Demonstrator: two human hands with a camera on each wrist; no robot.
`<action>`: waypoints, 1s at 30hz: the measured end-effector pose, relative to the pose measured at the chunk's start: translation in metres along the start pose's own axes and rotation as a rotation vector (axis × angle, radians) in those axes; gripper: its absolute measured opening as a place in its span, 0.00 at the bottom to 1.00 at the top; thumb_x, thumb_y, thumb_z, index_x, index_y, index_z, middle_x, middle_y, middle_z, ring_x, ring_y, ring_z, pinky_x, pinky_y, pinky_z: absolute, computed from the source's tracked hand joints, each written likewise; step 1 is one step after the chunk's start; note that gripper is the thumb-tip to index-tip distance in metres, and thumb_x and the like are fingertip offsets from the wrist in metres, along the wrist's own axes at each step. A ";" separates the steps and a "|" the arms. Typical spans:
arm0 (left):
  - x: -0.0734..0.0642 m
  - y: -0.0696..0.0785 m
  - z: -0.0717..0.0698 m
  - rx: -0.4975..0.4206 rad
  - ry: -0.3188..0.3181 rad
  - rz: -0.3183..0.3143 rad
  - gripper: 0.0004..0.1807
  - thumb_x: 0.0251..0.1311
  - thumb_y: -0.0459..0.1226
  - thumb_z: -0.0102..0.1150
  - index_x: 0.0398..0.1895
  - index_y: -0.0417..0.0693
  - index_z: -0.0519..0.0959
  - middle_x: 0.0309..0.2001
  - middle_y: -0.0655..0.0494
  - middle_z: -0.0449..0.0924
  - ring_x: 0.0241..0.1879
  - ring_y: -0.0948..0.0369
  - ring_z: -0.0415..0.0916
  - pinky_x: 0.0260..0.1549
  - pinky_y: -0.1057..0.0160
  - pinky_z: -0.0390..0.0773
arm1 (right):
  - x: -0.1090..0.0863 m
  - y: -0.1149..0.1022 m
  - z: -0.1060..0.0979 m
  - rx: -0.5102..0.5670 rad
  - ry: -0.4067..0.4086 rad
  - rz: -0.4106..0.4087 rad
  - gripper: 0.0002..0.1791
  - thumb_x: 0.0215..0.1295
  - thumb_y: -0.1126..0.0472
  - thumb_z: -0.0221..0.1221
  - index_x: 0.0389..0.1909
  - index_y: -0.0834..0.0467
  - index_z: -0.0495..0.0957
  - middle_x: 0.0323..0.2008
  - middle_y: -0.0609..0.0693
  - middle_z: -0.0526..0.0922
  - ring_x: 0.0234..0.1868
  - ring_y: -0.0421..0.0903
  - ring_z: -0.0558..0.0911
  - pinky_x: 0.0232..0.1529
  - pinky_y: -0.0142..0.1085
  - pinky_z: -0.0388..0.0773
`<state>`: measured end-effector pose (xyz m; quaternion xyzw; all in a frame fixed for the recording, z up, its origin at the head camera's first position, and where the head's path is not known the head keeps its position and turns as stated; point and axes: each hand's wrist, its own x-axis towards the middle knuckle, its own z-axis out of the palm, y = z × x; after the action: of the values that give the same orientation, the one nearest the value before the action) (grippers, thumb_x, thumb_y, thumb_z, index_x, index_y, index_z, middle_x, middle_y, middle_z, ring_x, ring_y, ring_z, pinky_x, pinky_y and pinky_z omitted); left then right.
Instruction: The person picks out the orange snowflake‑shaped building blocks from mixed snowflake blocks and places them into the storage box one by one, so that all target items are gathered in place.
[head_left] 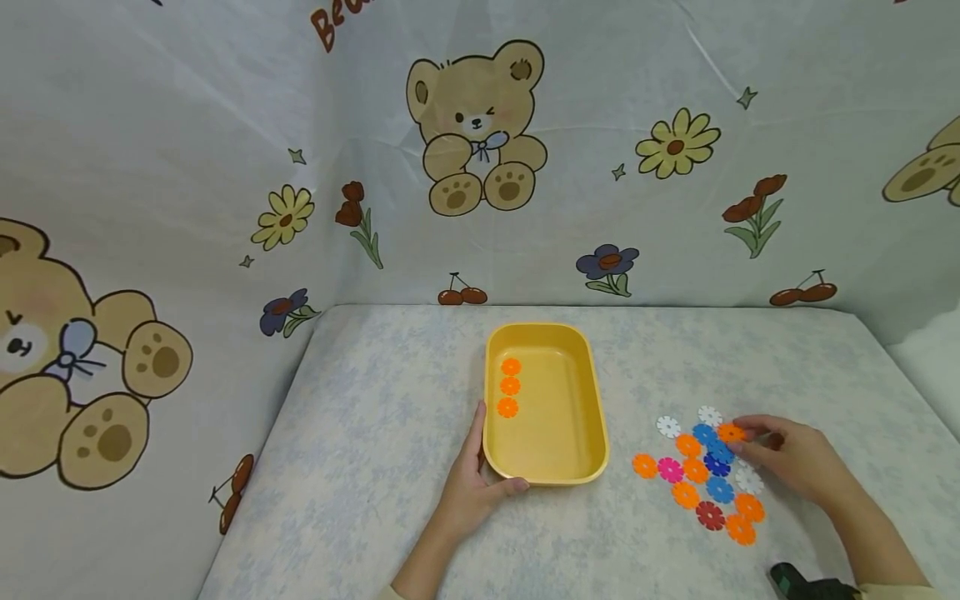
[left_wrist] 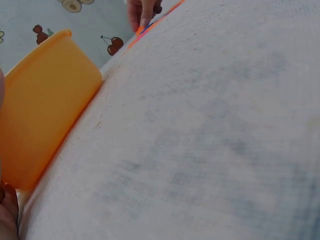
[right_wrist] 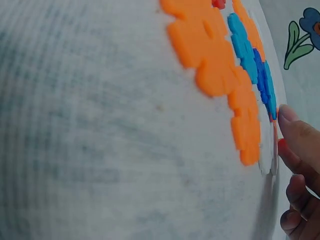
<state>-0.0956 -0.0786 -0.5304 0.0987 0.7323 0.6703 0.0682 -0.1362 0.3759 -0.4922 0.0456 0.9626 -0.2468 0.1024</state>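
Note:
My left hand (head_left: pixel 472 492) grips the near left corner of a yellow plastic tray (head_left: pixel 551 481), thumb at the near rim and fingers along the left side. Three orange flower-shaped discs (head_left: pixel 510 386) lie in a column inside it, toward the left wall. On the right, my right hand (head_left: pixel 798 454) pinches an orange flower-shaped disc (head_left: pixel 731 432) between thumb and fingers at the edge of a loose group of discs. The right wrist view shows the thumb (right_wrist: pixel 300 132) close to blue discs (right_wrist: pixel 242 47). In the left wrist view the tray's outer wall (left_wrist: pixel 50 105) hides most of my left hand.
Orange, blue, white, pink and red discs (head_left: pixel 696 471) lie flat and close together right of the tray, some overlapping. A dark green and black object (head_left: pixel 810 583) sits by the right forearm. Behind the table (head_left: pixel 390 400) hangs a cloth (head_left: pixel 555 250) printed with bears and flowers.

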 end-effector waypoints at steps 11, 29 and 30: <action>0.001 -0.001 -0.001 0.026 0.004 0.000 0.64 0.52 0.45 0.75 0.81 0.64 0.37 0.80 0.68 0.39 0.79 0.63 0.40 0.68 0.81 0.50 | 0.004 0.001 0.003 -0.010 0.010 -0.011 0.36 0.63 0.37 0.62 0.56 0.64 0.77 0.31 0.50 0.77 0.35 0.47 0.72 0.26 0.29 0.69; 0.000 0.000 -0.001 0.015 0.002 -0.023 0.63 0.52 0.44 0.75 0.81 0.65 0.36 0.80 0.69 0.37 0.79 0.64 0.39 0.67 0.81 0.49 | 0.022 -0.122 0.013 0.140 0.179 -0.336 0.21 0.65 0.48 0.64 0.51 0.57 0.81 0.36 0.51 0.82 0.33 0.45 0.70 0.23 0.28 0.72; 0.000 0.000 -0.001 0.015 0.003 -0.024 0.63 0.52 0.44 0.75 0.81 0.65 0.36 0.80 0.69 0.37 0.79 0.64 0.39 0.67 0.81 0.49 | 0.023 -0.131 0.016 0.153 0.170 -0.352 0.20 0.65 0.48 0.65 0.51 0.57 0.82 0.36 0.50 0.82 0.34 0.45 0.71 0.24 0.28 0.73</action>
<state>-0.0960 -0.0796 -0.5307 0.0897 0.7386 0.6640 0.0745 -0.1743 0.2551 -0.4500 -0.0953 0.9392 -0.3287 -0.0275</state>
